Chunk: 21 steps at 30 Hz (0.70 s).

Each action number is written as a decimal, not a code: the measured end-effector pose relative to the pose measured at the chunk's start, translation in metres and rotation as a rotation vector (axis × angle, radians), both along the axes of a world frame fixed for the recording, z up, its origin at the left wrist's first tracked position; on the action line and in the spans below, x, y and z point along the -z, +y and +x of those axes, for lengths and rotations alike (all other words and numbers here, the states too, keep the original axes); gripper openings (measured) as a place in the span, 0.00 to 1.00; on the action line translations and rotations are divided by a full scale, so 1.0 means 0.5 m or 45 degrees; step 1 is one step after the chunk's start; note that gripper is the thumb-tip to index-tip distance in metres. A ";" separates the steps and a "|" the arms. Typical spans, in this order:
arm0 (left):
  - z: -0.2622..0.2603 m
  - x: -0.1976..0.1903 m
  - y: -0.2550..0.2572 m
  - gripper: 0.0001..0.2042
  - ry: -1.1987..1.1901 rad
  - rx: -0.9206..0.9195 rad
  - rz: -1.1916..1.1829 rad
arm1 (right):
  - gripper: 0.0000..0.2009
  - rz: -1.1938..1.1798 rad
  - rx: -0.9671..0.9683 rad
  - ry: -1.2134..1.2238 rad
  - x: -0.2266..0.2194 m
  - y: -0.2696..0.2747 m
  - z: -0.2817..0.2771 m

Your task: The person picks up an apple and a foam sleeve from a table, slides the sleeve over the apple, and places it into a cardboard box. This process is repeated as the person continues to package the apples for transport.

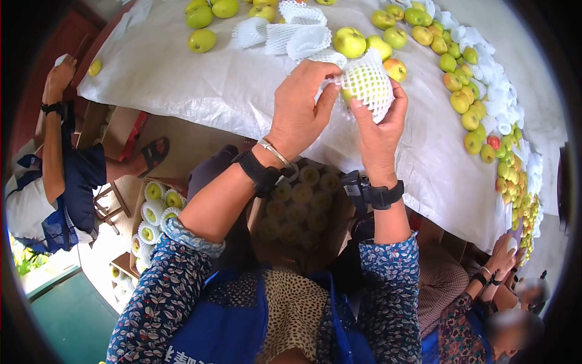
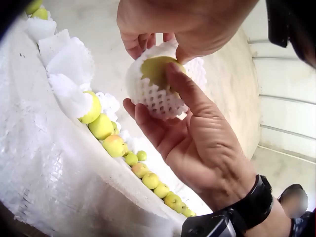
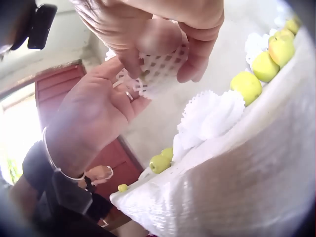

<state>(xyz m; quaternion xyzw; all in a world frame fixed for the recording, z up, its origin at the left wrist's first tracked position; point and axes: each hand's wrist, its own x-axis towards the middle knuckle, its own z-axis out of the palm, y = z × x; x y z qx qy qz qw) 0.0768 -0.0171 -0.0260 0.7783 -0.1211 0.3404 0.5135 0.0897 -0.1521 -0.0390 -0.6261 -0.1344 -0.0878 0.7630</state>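
Observation:
Both hands meet over the near edge of the covered table at a green-yellow apple [image 2: 157,71] partly inside a white foam net sleeve [image 1: 371,85]. My left hand [image 1: 303,103] pinches the sleeve's edge between thumb and fingers. From the other side my right hand [image 1: 383,124] grips the sleeved apple, its thumb on the apple's bare skin in the left wrist view. Part of the apple shows uncovered at the sleeve's opening. Just beyond the hands lie loose apples [image 1: 350,42] and several empty foam sleeves [image 1: 297,37].
White sheeting [image 1: 200,79] covers the table. A long row of apples [image 1: 461,102] and sleeves runs along its right side. Under the edge stands a box of sleeved apples [image 1: 297,206]; another box [image 1: 151,212] is at left. Other people's hands [image 1: 59,76] work at both sides.

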 end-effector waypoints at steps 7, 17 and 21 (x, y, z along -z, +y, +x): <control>-0.001 0.005 0.002 0.04 0.114 0.063 0.010 | 0.28 0.235 -0.206 0.263 0.005 0.008 -0.006; -0.023 0.003 -0.019 0.04 0.052 0.184 0.132 | 0.27 0.336 -0.102 0.291 0.025 0.019 -0.009; -0.027 0.007 -0.022 0.03 0.003 0.216 0.126 | 0.28 0.405 -0.175 0.195 0.039 0.021 -0.009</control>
